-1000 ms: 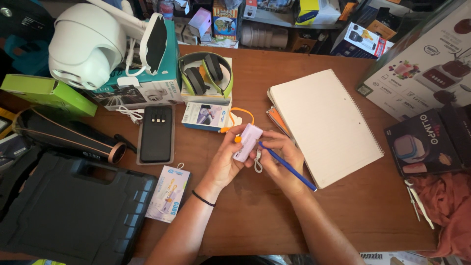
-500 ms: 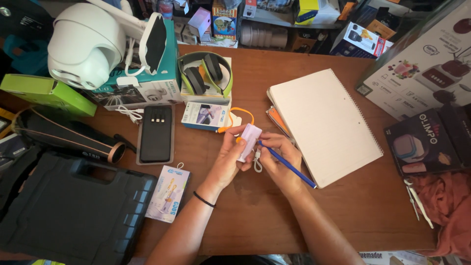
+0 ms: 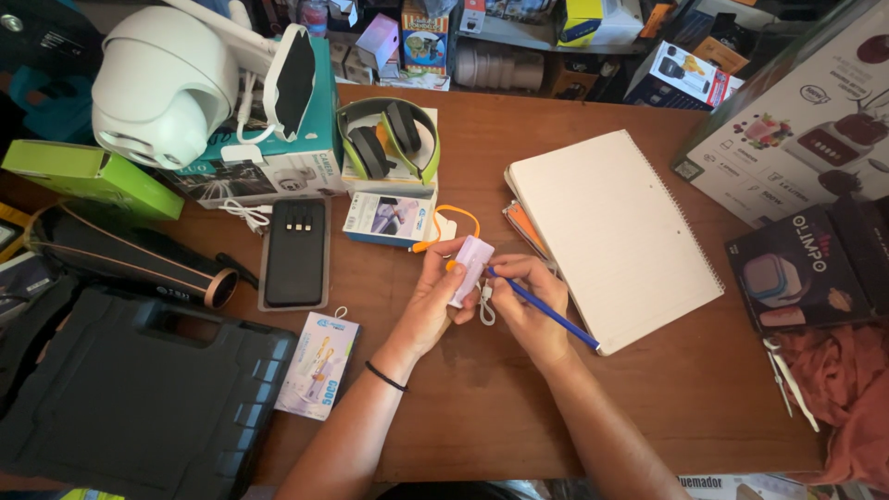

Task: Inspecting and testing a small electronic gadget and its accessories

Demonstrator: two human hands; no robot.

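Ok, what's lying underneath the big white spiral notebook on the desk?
Under the white notebook, an orange-edged item sticks out at its left edge, on the wooden desk. The notebook covers the rest of it, so its kind can't be told.

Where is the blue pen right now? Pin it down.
In the head view, the blue pen is in the right hand, right of centre, its tip at the small lilac device held by the left hand.

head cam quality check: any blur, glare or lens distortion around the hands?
Head view: left hand, right hand and the small lilac device are sharp, no motion blur; soft even light, faint shadows on the wooden table, no strong glare; wide-angle bending at the edges, seen on the white dome camera.
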